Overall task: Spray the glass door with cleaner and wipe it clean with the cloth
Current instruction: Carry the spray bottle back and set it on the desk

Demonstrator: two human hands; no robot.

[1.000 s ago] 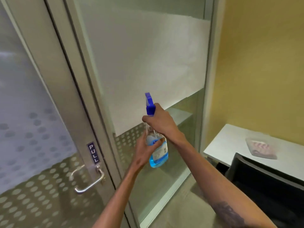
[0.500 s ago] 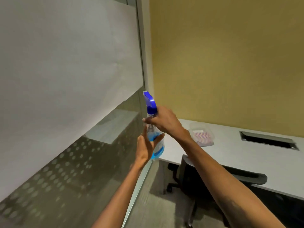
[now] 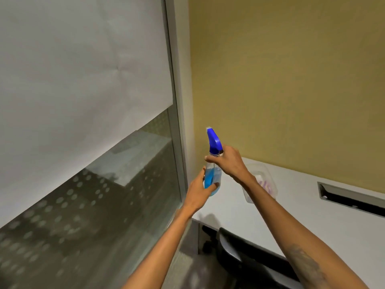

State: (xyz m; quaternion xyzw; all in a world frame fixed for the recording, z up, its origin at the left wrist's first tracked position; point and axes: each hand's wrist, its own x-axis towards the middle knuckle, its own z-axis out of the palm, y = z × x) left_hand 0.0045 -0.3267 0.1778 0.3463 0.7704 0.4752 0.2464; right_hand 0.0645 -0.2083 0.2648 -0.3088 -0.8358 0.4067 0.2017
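Yellow wall (image 3: pixel 291 80) and white desk (image 3: pixel 312 215) sit right of the glass panel (image 3: pixel 125 195). Spray bottle (image 3: pixel 212 176) is upright near the frame: left hand (image 3: pixel 201 189) cups its base for support, right hand (image 3: pixel 229 161) grips the neck, likely readying the trigger. No cloth visible.

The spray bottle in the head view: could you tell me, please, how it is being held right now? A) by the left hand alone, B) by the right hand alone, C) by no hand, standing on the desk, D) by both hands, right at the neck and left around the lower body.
D: the right hand grips the spray bottle at its neck under the blue trigger head, while the left hand wraps its lower body, above the white desk.
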